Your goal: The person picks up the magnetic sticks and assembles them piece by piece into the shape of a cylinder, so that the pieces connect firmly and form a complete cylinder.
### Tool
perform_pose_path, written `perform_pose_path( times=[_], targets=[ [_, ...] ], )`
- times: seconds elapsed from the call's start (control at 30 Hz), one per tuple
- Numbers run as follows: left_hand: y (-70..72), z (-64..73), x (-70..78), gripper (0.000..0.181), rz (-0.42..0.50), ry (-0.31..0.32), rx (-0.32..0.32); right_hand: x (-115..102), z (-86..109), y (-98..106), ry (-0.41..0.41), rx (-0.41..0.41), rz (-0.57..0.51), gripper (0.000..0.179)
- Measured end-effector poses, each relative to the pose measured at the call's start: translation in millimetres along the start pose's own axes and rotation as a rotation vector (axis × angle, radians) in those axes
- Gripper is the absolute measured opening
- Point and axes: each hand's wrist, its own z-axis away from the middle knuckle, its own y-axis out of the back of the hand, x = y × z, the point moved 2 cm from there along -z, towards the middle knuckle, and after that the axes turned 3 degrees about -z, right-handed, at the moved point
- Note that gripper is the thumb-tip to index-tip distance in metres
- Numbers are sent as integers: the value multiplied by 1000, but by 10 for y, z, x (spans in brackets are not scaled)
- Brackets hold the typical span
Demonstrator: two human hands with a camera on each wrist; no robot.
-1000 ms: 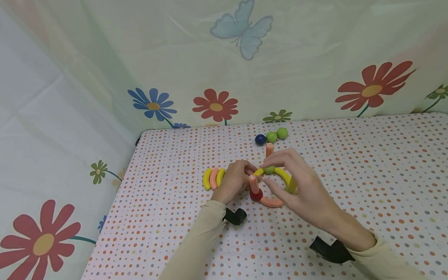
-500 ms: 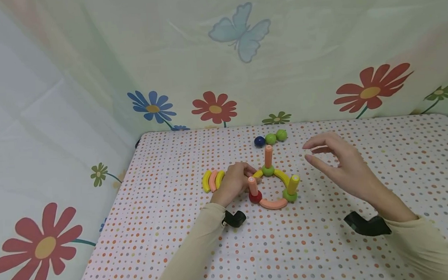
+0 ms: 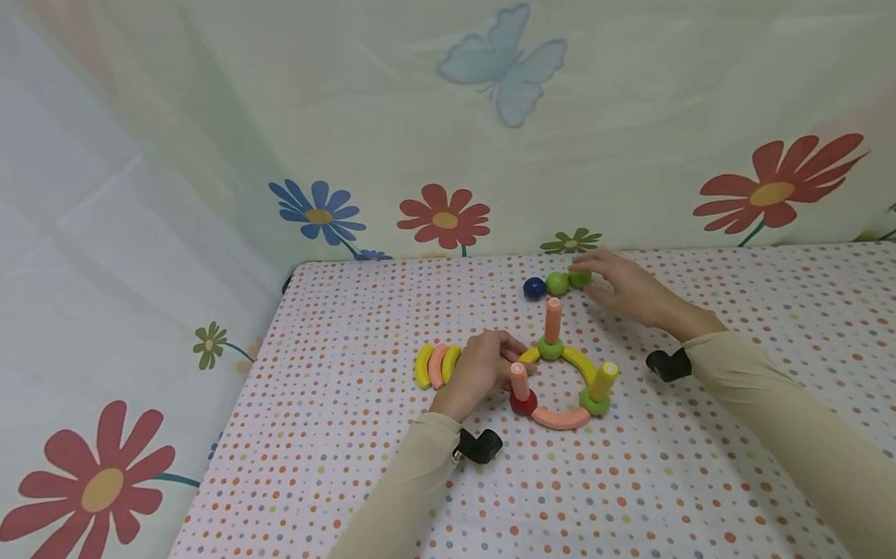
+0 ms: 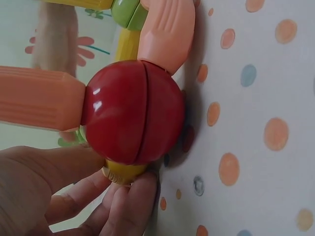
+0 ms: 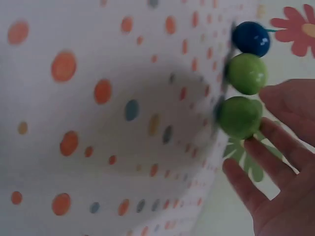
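Note:
A ring of curved sticks and balls lies on the table, with upright sticks in three of its balls. My left hand (image 3: 485,365) is at its left side. In the left wrist view thumb and fingers pinch a yellow curved stick (image 4: 123,172) beside the red ball (image 4: 130,112). A salmon curved stick (image 3: 561,418) joins the red ball to a green ball (image 3: 594,402) under a yellow upright stick (image 3: 604,381). At the back my right hand (image 3: 629,292) has its fingertips right at the end green ball (image 5: 239,118), fingers spread and loosely bent.
Another green ball (image 3: 557,284) and a dark blue ball (image 3: 534,288) stand in a row with the end one. Left of my left hand lie curved sticks, two yellow and one salmon (image 3: 438,366). A printed curtain (image 3: 335,109) rises behind the dotted table (image 3: 329,318).
My right hand has left the ring, swung to the right, then moved to the back up to the end green ball. My left hand has stayed at the ring's left side.

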Motion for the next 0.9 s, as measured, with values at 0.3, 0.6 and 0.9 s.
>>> perform_pose_path(
  times=[0.3, 0.6, 0.9],
  targets=[
    [-8, 9, 6, 31, 5, -23, 6, 159, 84, -71, -34, 121, 7, 28],
    [-18, -1, -6, 30, -10, -5, 8, 196, 121, -147, -89, 68, 9, 33],
    [0, -1, -8, 29, -17, -6, 10, 195, 171, -124, -143, 55, 53, 38]
  ],
)
